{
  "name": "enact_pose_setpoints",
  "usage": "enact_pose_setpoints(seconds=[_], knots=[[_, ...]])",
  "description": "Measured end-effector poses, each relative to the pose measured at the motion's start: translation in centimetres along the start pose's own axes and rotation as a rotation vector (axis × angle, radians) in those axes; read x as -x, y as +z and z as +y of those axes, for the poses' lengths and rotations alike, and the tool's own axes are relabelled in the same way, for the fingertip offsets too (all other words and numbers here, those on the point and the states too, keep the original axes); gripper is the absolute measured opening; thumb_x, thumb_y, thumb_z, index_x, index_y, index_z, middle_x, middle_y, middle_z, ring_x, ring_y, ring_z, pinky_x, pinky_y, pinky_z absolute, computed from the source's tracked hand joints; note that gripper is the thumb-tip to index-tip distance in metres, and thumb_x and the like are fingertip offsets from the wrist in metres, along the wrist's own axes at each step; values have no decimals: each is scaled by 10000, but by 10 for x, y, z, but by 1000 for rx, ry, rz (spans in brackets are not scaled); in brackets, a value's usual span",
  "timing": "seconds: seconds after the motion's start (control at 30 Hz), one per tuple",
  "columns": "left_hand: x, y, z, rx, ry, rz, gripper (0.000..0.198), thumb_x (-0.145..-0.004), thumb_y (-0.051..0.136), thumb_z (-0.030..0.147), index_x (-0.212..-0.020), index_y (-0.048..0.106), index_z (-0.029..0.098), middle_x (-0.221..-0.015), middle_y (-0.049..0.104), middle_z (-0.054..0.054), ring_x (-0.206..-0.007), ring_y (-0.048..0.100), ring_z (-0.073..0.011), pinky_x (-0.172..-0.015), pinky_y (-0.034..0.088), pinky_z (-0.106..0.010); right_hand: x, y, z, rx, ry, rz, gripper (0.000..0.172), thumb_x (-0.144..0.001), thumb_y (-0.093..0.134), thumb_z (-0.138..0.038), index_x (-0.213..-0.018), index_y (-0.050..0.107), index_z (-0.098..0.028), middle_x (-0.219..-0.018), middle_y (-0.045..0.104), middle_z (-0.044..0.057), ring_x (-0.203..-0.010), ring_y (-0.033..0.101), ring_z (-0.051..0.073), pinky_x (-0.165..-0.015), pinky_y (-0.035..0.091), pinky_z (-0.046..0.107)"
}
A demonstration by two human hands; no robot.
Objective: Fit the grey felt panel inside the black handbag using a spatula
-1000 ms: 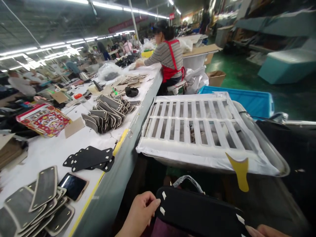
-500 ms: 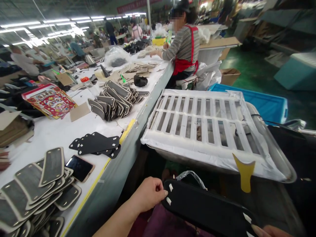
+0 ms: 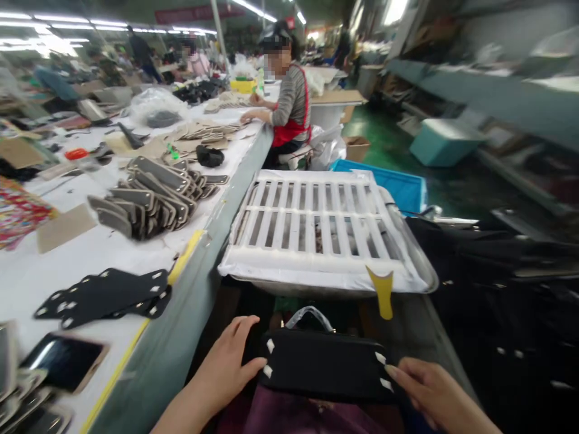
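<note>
Hands meet at a flat black panel point(image 3: 323, 367), held low in front of the person, below the white slatted tray point(image 3: 316, 226) and right of the table point(image 3: 149, 253). The left hand point(image 3: 228, 367) pinches its left end, thumb on top beside two white tabs point(image 3: 269, 359); the right hand point(image 3: 429, 389) pinches the right end near its own tabs point(image 3: 383, 371). It looks thin, light and somewhat flexible, likely to sag if held at one end, so gripping both short ends clear of the tabs seems best.

black panel point(image 3: 323, 366) with white tabs; white slatted grid point(image 3: 312, 226); yellow scraper point(image 3: 382, 291).
</note>
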State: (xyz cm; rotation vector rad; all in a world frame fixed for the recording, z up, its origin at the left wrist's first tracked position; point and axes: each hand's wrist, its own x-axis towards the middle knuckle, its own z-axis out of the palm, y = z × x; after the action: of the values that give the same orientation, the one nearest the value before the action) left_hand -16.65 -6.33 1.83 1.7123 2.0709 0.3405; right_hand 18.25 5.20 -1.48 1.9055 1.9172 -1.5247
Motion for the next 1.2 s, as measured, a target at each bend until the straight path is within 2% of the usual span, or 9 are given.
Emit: enact_pose_setpoints(seconds=[0.07, 0.17, 0.27, 0.33, 0.4, 0.53, 0.73, 1.03, 1.2], knots=[[-7, 8, 7, -161, 262, 85, 561, -731, 483, 139, -1273, 399, 258, -1372, 413, -90, -1215, 444, -226, -970, 419, -418, 4, -2, -6, -53, 0, -24, 401, -759, 425, -564, -596, 415, -198, -425, 401, -63, -301, 323, 52, -316, 207, 176], [-28, 28, 44, -250, 563, 69, 399, -672, 477, 76, -1011, 563, 268, -1369, 441, -63, -1249, 421, -245, -978, 417, -489, 6, -5, -8, -109, -19, -13, 338, -796, 441, -476, -623, 439, -187, -442, 440, -57, -319, 363, 56, -318, 230, 168], [-48, 58, 101, -160, 670, -85, 201, -650, 611, 230, -848, 582, 207, -1337, 474, -117, -1227, 441, -297, -956, 430, -530, 10, -9, -8, -140, 1, -16, 295, -805, 467, -430, -646, 465, -182, -453, 472, -51, -325, 394, 62, -304, 222, 164], [-56, 81, 132, -100, 697, -146, 358, -598, 693, 372, -879, 591, 174, -1323, 481, -151, -1205, 459, -321, -957, 431, -531, 12, -12, -8, -145, 10, -24, 272, -804, 484, -409, -659, 487, -179, -462, 490, -46, -334, 410, 63, -299, 214, 160], [-61, 100, 147, -80, 698, -133, 452, -562, 724, 410, -910, 595, 153, -1303, 499, -163, -1175, 486, -325, -951, 443, -512, 12, -14, -5, -145, -3, -24, 253, -800, 500, -389, -664, 510, -175, -464, 503, -42, -348, 427, 63, -306, 225, 154], [-63, 119, 146, -75, 723, -14, 463, -561, 693, 337, -967, 578, 148, -1246, 545, -165, -1117, 529, -319, -914, 469, -480, 5, -14, 6, -212, -43, -49, 237, -784, 527, -371, -656, 536, -172, -455, 501, -48, -348, 422, 55, -306, 239, 146], [-59, 119, 148, -198, 723, 42, 812, -604, 608, 312, -1327, 323, 78, -1265, 513, -173, -1125, 503, -289, -933, 432, -431, -6, -15, 21, -471, -27, -202, 253, -736, 583, -377, -616, 479, -180, -411, 447, -77, -308, 363, 45, -274, 220, 142], [-55, 117, 168, -222, 569, -31, 562, -658, 570, 315, -1166, 484, 91, -1104, 574, -146, -1017, 530, -282, -910, 403, -442, -3, -17, 29, -509, -104, -254, 222, -704, 604, -340, -606, 496, -173, -423, 449, -70, -341, 392, 53, -309, 260, 145], [-52, 115, 173, -200, 532, -58, 517, -666, 567, 305, -1139, 498, 106, -1072, 587, -138, -984, 545, -283, -880, 424, -451, 4, -12, 25, -329, -178, -64, 188, -689, 598, -298, -602, 500, -164, -498, 467, -58, -436, 396, 52, -383, 244, 163]])
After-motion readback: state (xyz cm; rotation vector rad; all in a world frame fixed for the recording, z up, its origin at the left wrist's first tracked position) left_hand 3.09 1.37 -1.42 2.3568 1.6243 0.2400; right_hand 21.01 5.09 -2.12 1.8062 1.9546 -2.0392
